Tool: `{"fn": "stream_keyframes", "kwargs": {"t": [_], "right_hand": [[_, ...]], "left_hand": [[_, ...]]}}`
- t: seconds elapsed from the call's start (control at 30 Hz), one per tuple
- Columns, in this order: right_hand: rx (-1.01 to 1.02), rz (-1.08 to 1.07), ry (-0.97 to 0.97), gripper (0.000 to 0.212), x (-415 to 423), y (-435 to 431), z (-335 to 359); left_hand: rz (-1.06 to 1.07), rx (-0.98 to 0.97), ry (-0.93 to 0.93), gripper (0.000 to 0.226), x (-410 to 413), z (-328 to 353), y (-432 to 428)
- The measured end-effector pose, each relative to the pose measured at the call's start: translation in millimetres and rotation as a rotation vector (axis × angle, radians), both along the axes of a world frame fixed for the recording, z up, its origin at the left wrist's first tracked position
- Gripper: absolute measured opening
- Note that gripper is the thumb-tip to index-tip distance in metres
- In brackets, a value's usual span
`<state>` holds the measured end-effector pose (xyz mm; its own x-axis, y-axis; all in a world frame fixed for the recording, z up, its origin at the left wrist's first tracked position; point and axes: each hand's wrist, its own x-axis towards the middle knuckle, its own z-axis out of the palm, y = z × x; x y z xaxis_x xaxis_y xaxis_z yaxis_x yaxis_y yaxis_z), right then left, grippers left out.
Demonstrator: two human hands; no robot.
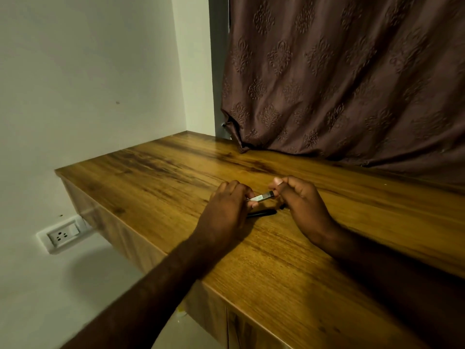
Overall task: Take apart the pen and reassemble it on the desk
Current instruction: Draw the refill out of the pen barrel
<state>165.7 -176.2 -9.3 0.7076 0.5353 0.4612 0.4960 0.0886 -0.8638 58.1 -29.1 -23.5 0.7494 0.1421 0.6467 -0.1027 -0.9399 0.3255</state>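
Observation:
Both hands hold a short silver pen barrel (261, 197) just above the wooden desk (176, 187). My left hand (226, 212) pinches its left end, and my right hand (299, 200) grips its dark right end. Below the barrel, a thin black pen part (261, 213) lies flat on the desk between my hands. A small black piece (282, 206) sits on the desk close to my right palm, partly hidden.
A brown patterned curtain (347, 79) hangs along the back edge of the desk. The desk's left edge drops off beside a white wall with a power socket (63, 234) below the desktop.

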Motion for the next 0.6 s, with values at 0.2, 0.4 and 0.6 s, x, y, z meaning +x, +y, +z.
{"fn": "stream_keyframes", "kwargs": {"t": [0.2,0.4,0.6], "right_hand": [[0.026,0.045,0.036,0.010,-8.2,3.2,-2.6],[0.034,0.063,0.068,0.015,-5.4,0.9,-2.0],[0.016,0.002,0.013,0.018,-4.1,3.6,-3.1]], "left_hand": [[-0.016,-0.034,-0.029,0.030,-1.4,-2.8,0.9],[-0.012,0.033,0.049,0.028,-2.0,-5.2,2.8],[-0.038,-0.069,0.021,0.016,-3.2,-1.1,0.4]]}}
